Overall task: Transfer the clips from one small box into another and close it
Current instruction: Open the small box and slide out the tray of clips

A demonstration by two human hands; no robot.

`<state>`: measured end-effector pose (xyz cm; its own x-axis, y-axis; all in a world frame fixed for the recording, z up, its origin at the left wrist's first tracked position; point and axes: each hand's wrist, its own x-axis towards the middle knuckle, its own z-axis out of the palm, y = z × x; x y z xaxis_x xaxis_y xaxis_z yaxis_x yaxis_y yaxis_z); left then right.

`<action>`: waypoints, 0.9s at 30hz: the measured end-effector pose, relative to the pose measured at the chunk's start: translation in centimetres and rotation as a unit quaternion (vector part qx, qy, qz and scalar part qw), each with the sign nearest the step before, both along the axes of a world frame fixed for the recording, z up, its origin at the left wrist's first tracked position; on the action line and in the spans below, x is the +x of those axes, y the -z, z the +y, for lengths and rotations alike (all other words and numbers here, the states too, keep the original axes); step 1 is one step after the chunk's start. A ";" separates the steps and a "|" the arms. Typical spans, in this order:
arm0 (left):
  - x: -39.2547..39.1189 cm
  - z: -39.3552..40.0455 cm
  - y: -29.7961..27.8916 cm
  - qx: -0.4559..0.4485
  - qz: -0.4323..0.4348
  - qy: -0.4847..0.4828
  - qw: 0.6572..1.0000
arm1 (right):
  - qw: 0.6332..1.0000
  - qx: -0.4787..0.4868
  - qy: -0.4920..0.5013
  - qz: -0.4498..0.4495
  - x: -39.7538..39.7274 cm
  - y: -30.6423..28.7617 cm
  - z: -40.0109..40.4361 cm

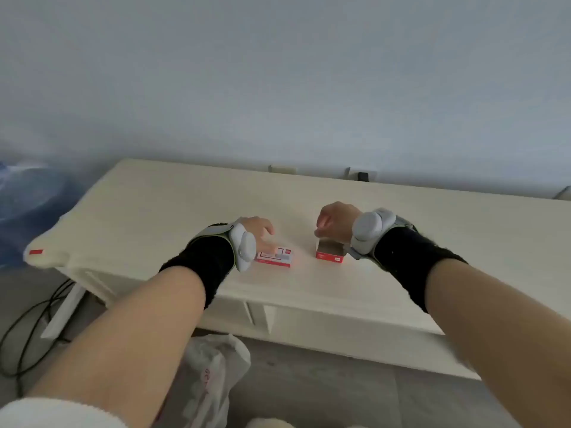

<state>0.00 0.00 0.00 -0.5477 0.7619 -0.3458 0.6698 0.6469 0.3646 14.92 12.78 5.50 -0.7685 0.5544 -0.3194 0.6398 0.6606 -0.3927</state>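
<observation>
Two small red-and-white boxes lie on the cream table (173, 211). The left box (278, 257) lies flat and closed, and the fingers of my left hand (258, 233) rest on its near-left part. The right box (330, 251) stands open at the top, showing a brown inside. My right hand (335, 222) hovers just above its far edge with the fingers curled into a loose fist. I cannot tell whether the fingers pinch a clip. No clips are visible. Both wrists carry black bands with grey sensor units.
A plain wall rises behind the table, with sockets (360, 175) at its base. A blue plastic bag (27, 199) sits at the far left. Black cables (31, 329) trail on the floor at the left, and a white plastic bag (213, 366) lies below the table's front edge.
</observation>
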 end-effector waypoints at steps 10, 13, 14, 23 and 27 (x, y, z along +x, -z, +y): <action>-0.1 -1.6 1.9 0.004 -0.024 0.045 0.999 | 0.999 -0.023 0.001 -0.029 1.2 0.7 -1.2; -0.5 -1.3 2.0 0.001 -0.032 0.048 0.998 | 0.999 -0.041 0.005 -0.013 0.9 0.7 -1.0; -0.6 -1.3 2.0 0.005 -0.028 0.051 0.998 | 0.999 -0.043 0.005 -0.011 0.8 0.8 -1.0; -0.8 -0.9 2.2 0.014 -0.020 0.050 0.998 | 0.999 -0.040 0.006 -0.003 0.9 1.4 -0.7; -0.8 -0.7 2.1 0.010 -0.024 0.058 0.998 | 0.998 -0.051 0.019 0.017 0.8 1.4 -0.4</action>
<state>-0.79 -0.70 -2.13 -0.4395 0.8260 -0.3529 0.7209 0.5587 0.4100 15.73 12.38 4.12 -0.7591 0.5488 -0.3501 0.6487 0.5923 -0.4779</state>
